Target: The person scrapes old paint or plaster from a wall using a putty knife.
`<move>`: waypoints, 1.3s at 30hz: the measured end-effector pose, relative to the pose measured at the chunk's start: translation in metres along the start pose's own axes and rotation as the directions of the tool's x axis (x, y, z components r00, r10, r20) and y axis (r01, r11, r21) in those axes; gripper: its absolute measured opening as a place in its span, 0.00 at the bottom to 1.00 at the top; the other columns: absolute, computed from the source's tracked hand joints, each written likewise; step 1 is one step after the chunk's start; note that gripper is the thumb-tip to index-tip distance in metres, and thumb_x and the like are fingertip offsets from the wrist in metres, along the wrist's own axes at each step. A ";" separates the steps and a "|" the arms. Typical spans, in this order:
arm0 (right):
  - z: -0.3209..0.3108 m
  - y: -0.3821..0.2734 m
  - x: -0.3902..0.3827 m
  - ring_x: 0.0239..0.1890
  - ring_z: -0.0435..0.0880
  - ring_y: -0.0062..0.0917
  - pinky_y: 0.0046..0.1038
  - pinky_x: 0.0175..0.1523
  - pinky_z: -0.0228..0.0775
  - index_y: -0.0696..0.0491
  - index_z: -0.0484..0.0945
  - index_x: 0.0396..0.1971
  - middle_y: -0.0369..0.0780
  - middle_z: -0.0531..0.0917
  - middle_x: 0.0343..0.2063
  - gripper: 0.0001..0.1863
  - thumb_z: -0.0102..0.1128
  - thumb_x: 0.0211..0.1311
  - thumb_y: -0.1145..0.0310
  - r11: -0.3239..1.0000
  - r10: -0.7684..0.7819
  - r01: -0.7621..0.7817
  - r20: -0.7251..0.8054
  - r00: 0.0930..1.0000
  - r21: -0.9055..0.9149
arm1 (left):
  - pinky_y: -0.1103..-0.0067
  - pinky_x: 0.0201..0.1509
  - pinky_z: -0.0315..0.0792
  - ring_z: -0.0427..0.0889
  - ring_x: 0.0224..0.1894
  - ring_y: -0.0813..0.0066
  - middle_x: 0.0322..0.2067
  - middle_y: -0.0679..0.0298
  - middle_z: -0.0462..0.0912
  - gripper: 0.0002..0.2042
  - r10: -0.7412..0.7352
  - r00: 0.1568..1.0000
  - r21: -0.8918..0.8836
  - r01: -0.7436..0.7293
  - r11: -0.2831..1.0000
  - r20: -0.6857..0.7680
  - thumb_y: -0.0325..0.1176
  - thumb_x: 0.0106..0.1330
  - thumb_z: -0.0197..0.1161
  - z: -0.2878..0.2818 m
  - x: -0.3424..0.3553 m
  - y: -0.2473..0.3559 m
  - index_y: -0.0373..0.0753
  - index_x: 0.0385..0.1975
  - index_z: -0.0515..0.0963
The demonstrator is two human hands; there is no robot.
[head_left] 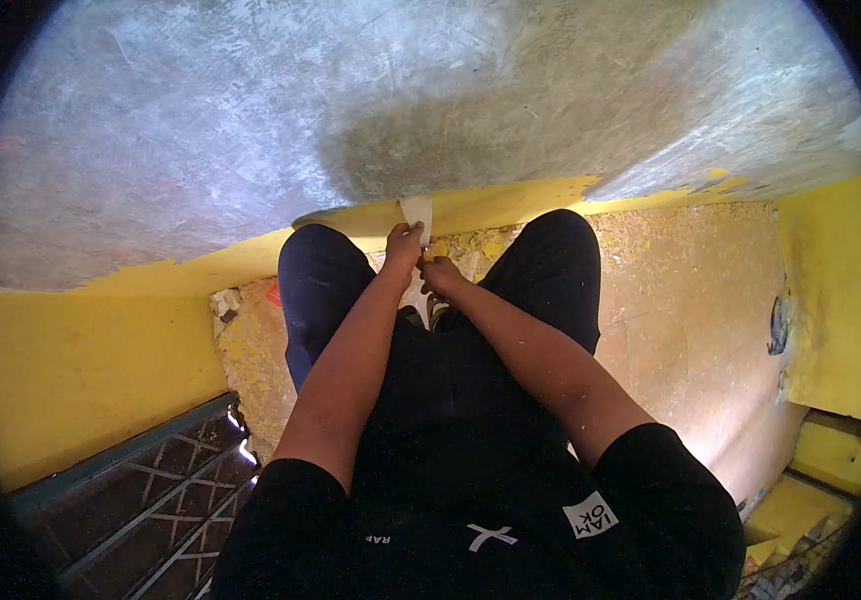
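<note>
A flat, pale scraper blade (pixel 415 208) points away from me against the low yellow band of the wall (pixel 511 200), below a large mottled grey patch (pixel 501 70). My left hand (pixel 403 244) has its fingers closed on the scraper, with the thumb on the blade near its base. My right hand (pixel 439 272) is closed just below it, round the scraper's handle, which is mostly hidden. Both hands are between my bent knees, with my shoes partly showing beneath them.
Yellow and pale flakes (pixel 481 245) litter the tiled floor (pixel 671 310) along the wall foot. Yellow walls (pixel 71 360) stand at both sides. A dark metal lattice (pixel 141 500) is at lower left. A dark crumpled item (pixel 779 325) lies by the right wall.
</note>
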State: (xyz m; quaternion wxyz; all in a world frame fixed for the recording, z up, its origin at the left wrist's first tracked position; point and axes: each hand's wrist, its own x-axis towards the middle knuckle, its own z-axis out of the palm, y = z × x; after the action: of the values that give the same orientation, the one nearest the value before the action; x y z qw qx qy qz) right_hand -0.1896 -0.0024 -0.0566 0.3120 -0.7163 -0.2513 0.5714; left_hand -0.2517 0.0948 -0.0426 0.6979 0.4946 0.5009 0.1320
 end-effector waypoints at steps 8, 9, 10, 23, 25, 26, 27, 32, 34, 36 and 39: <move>0.003 0.045 0.042 0.22 0.79 0.28 0.28 0.30 0.72 0.67 0.70 0.41 0.45 0.79 0.25 0.24 0.55 0.63 0.56 0.998 -0.025 0.006 -0.304 0.952 -0.062 | 0.72 0.44 0.73 0.80 0.37 0.68 0.37 0.58 0.79 0.13 0.015 0.985 -0.061 -0.005 0.998 0.173 0.27 0.62 0.60 0.011 -0.003 0.000 0.33 0.45 0.70; 0.005 0.045 0.046 0.22 0.79 0.28 0.28 0.30 0.72 0.67 0.70 0.41 0.45 0.79 0.25 0.24 0.55 0.63 0.56 0.998 -0.029 0.010 -0.305 0.952 -0.064 | 0.72 0.44 0.73 0.80 0.37 0.68 0.37 0.58 0.79 0.13 0.019 0.985 -0.062 -0.009 0.998 0.172 0.27 0.62 0.60 0.012 -0.004 0.001 0.33 0.45 0.70; 0.004 0.045 0.049 0.24 0.79 0.27 0.28 0.30 0.72 0.65 0.70 0.44 0.45 0.79 0.28 0.22 0.55 0.63 0.59 0.987 -0.148 0.129 -0.249 0.957 -0.094 | 0.73 0.43 0.73 0.79 0.38 0.69 0.38 0.59 0.79 0.14 0.052 0.989 -0.058 -0.044 0.997 0.137 0.24 0.61 0.60 0.015 -0.005 0.003 0.34 0.46 0.69; 0.000 -0.014 0.008 0.48 0.78 0.44 0.38 0.54 0.70 0.52 0.61 0.62 0.50 0.79 0.46 0.28 0.49 0.65 0.56 0.911 -0.405 0.411 -0.132 0.905 0.025 | 0.75 0.45 0.71 0.76 0.41 0.71 0.40 0.64 0.77 0.21 0.385 0.912 -0.079 -0.377 0.923 0.143 0.21 0.58 0.62 0.000 -0.024 0.006 0.39 0.51 0.65; -0.001 -0.015 -0.001 0.41 0.83 0.45 0.44 0.41 0.75 0.53 0.65 0.59 0.53 0.81 0.40 0.28 0.50 0.64 0.52 0.997 -0.069 0.073 0.125 0.990 -0.031 | 0.70 0.52 0.71 0.76 0.48 0.65 0.46 0.57 0.76 0.27 0.317 0.938 0.153 -0.337 0.929 0.141 0.26 0.55 0.65 -0.001 -0.019 -0.009 0.35 0.55 0.62; -0.012 -0.005 0.003 0.41 0.83 0.45 0.44 0.41 0.75 0.53 0.65 0.59 0.53 0.81 0.40 0.28 0.50 0.64 0.52 0.996 -0.078 0.082 0.097 0.992 -0.032 | 0.70 0.52 0.71 0.76 0.48 0.65 0.46 0.57 0.76 0.27 0.334 0.928 0.147 -0.358 0.922 0.163 0.26 0.55 0.65 0.007 -0.014 -0.009 0.35 0.55 0.62; -0.014 0.005 0.000 0.35 0.84 0.42 0.44 0.35 0.75 0.53 0.66 0.58 0.52 0.82 0.37 0.29 0.49 0.64 0.50 1.000 0.009 -0.005 0.144 0.990 -0.030 | 0.70 0.52 0.71 0.76 0.49 0.64 0.46 0.56 0.76 0.28 0.236 0.961 0.299 -0.270 0.915 0.146 0.28 0.54 0.65 0.011 -0.017 -0.012 0.35 0.55 0.61; -0.004 0.010 0.005 0.25 0.82 0.30 0.30 0.14 0.66 0.54 0.69 0.50 0.46 0.80 0.33 0.18 0.49 0.61 0.65 0.985 0.151 -0.162 0.151 0.977 0.063 | 0.69 0.48 0.73 0.78 0.44 0.59 0.41 0.49 0.76 0.29 0.156 0.984 0.387 -0.179 0.905 0.090 0.32 0.49 0.68 0.009 -0.018 -0.008 0.29 0.49 0.62; -0.007 0.013 0.011 0.29 0.84 0.32 0.31 0.17 0.69 0.57 0.70 0.49 0.48 0.81 0.34 0.18 0.50 0.61 0.67 0.999 0.020 -0.014 0.118 0.993 -0.052 | 0.70 0.46 0.73 0.78 0.43 0.61 0.40 0.51 0.76 0.27 0.194 0.976 0.343 -0.217 0.914 0.101 0.30 0.50 0.67 0.012 -0.018 -0.003 0.30 0.49 0.62; -0.020 0.032 0.026 0.28 0.84 0.33 0.33 0.20 0.71 0.59 0.70 0.49 0.48 0.81 0.33 0.18 0.50 0.61 0.67 0.983 -0.036 0.053 0.098 0.995 -0.177 | 0.73 0.44 0.74 0.78 0.42 0.65 0.39 0.54 0.77 0.26 0.145 0.980 0.241 -0.174 0.955 0.134 0.27 0.50 0.65 0.028 -0.022 0.006 0.32 0.49 0.63; -0.006 0.015 0.026 0.28 0.84 0.34 0.34 0.26 0.74 0.63 0.71 0.47 0.49 0.81 0.32 0.18 0.50 0.62 0.67 0.966 -0.087 0.107 0.096 0.992 -0.237 | 0.69 0.49 0.73 0.79 0.43 0.63 0.41 0.55 0.78 0.28 0.031 0.987 0.234 -0.067 0.970 0.155 0.28 0.54 0.66 0.007 -0.011 0.002 0.35 0.54 0.62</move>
State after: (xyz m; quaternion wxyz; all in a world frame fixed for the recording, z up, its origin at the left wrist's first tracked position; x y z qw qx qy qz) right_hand -0.1783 0.0047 -0.0840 0.2392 -0.7106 -0.3668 0.5507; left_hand -0.2506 0.0844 -0.0348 0.6657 0.5957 0.4467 0.0504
